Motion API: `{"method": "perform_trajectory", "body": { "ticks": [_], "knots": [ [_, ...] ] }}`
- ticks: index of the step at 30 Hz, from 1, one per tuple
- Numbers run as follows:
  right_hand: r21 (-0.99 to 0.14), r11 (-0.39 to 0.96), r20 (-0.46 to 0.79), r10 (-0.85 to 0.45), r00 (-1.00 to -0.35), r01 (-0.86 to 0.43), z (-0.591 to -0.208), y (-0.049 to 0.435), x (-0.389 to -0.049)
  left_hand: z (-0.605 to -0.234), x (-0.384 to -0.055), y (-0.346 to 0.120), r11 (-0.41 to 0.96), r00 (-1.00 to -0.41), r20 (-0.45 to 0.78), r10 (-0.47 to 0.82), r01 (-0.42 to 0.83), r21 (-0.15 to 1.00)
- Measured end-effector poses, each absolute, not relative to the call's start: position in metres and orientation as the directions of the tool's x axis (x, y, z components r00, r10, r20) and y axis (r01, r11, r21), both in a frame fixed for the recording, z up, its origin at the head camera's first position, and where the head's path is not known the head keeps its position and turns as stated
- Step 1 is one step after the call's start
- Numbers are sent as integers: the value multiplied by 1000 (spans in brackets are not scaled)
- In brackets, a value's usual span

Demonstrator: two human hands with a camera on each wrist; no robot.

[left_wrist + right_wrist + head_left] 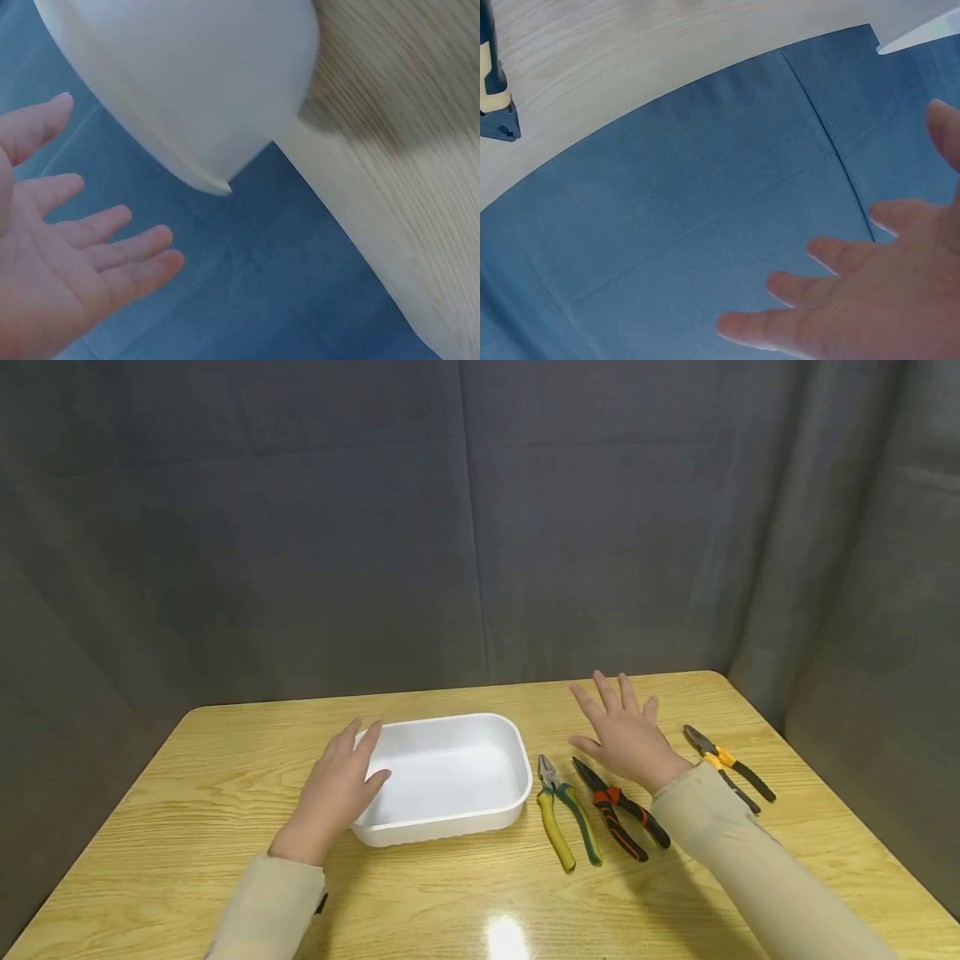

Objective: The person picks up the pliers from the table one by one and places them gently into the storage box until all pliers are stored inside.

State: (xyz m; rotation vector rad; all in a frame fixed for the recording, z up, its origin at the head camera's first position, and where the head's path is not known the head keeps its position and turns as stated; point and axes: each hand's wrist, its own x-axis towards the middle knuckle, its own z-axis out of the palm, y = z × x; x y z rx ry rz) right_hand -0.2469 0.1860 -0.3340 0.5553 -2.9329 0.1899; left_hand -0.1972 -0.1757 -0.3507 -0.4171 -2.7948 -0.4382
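Note:
A white rectangular tray (442, 829) with nothing in it stands left of centre on the table. My left hand (335, 787) hovers at its left end, fingers spread and holding nothing; the left wrist view shows the same hand (82, 262) beside the tray's wall (187, 90). Over the table to the right, my right hand (626, 739) is spread with nothing in it. Below it lie long-nose pliers (618, 827) with red and black handles. Left of those are combination pliers (562, 814) with yellow-green handles. Pliers with yellow and black handles (723, 760) lie farther right, partly behind the sleeve.
The wooden table (450, 893) has rounded far corners. Dark grey cloth (337, 543) hangs behind it and along both sides. In the right wrist view, the head of the yellow-and-black pliers (499, 112) shows near the table's edge.

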Motion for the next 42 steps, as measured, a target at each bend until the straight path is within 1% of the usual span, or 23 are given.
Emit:
{"method": "perform_trajectory", "body": {
  "ticks": [9,13,18,25,33,36,42],
  "knots": [
    [-81,924,190,-353,-916,-373,-337,195,-243,-351,-194,-193,892,-974,161,157,210,401],
    [-73,930,190,-340,-921,-359,-339,203,-241,-354,-195,-198,865,-980,133,145,191,464],
    [-65,937,187,-328,-926,-345,-339,213,-238,-359,-194,-203,824,-989,107,100,143,548],
    [-74,939,197,-316,-928,-335,-341,223,-235,-367,-195,-210,781,-996,56,73,92,618],
    [-49,942,205,-316,-927,-332,-346,236,-231,-369,-203,-213,740,-999,-1,34,25,672],
    [-59,942,200,-312,-929,-330,-348,240,-230,-372,-205,-215,695,-1000,-26,11,-11,719],
    [-64,941,213,-312,-926,-332,-354,249,-229,-373,-209,-221,515,-989,-143,-37,-142,845]
  ]
}}
